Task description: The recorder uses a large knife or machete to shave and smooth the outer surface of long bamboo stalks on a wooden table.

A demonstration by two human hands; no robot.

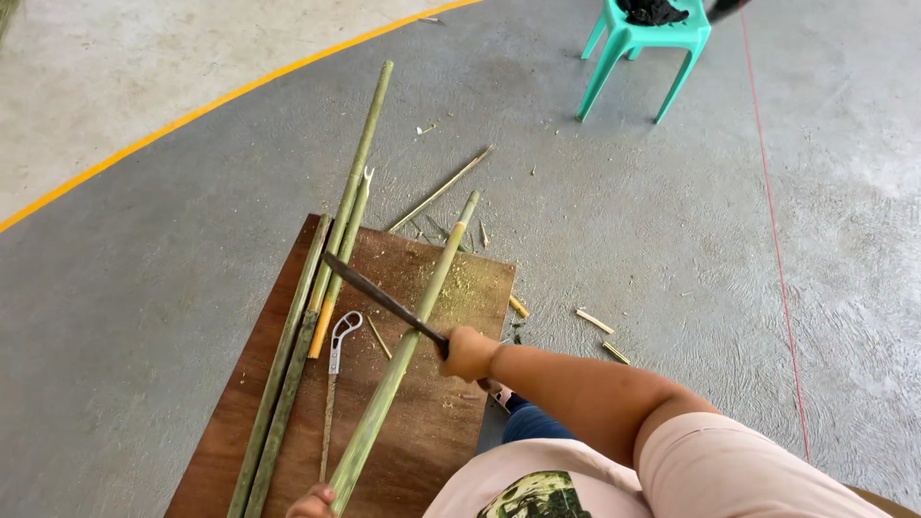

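Below, a brown wooden board (422, 432) lies on grey floor (144, 317) — across it a long green bamboo stalk (403, 355), gripped by the left hand (314, 502); the right hand (468, 353) clenches a dark knife (384, 302) touching the stalk.

No packages, labels, signs or screens — none anywhere.

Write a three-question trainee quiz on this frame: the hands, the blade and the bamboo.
1. True or false: the right hand grips a dark blade.
2. What does the left hand hold? A) green bamboo strip B) white tool C) turquoise stool
3. What lies under the bamboo?

Key: 1 true. 2 A. 3 a brown wooden board on the grey floor.
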